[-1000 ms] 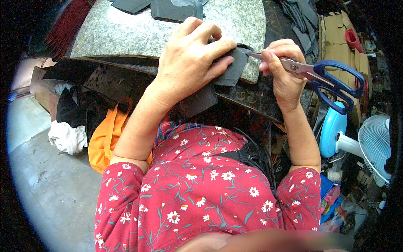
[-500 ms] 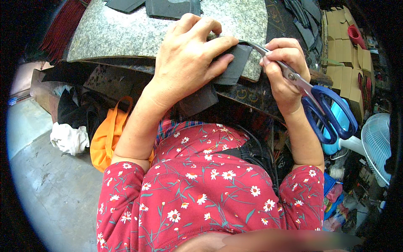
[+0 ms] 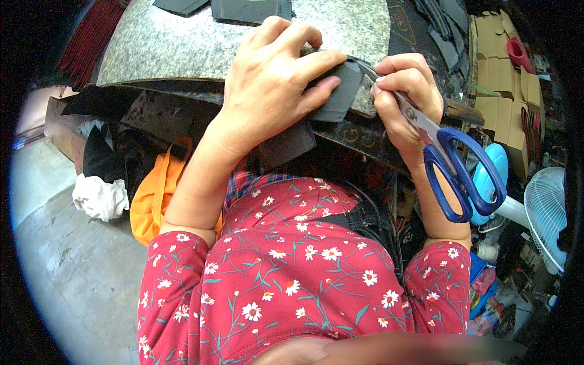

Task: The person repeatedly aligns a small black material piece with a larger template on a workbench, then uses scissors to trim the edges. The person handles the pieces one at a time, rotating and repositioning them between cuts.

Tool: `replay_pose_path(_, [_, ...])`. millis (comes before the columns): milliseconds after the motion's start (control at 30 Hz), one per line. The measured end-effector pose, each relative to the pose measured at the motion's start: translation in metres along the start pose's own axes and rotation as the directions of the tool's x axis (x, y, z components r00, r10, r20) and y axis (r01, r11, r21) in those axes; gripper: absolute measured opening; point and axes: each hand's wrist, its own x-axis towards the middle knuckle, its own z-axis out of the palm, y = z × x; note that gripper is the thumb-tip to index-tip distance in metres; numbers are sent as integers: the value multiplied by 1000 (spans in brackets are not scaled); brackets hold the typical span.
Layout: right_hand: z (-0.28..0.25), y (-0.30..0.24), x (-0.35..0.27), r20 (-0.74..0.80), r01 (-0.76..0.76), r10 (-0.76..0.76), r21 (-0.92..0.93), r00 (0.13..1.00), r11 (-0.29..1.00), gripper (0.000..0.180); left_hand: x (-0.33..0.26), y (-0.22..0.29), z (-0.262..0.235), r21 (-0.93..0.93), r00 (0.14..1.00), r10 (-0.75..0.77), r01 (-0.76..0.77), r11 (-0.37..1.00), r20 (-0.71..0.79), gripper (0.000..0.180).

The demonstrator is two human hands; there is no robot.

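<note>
A flat dark grey sheet piece (image 3: 342,94) lies at the near edge of the speckled stone slab (image 3: 176,45). My left hand (image 3: 274,79) holds it down, thumb and bent fingers closed on it; the palm hides part of it. My right hand (image 3: 412,91) is shut around the blades of a pair of scissors (image 3: 411,114), whose blue handle loops point back toward me and to the right. The blade tip touches the far edge of the grey piece, close to my left index fingertip. Another dark piece (image 3: 286,145) shows below my left wrist.
More dark grey pieces (image 3: 250,8) lie at the slab's far side. Dark strips (image 3: 443,33) are heaped at the far right beside cardboard boxes (image 3: 496,73). A fan (image 3: 547,213) stands at right. An orange bag (image 3: 159,198) and white cloth (image 3: 102,198) are at left.
My right hand has shifted slightly left with the scissors, and their blue handles have swung left and nearer to me. My left hand and the grey piece have hardly moved.
</note>
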Motion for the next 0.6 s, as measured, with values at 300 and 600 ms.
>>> replay_pose_path(300, [4, 1, 3, -35, 14, -13, 13, 999, 1000, 15, 0, 0, -1, 9, 1000, -1, 1, 1000, 12, 28])
replay_pose_path(600, [1, -2, 24, 149, -36, 38, -20, 988, 999, 11, -2, 4, -5, 55, 992, -114, 117, 992, -56, 33])
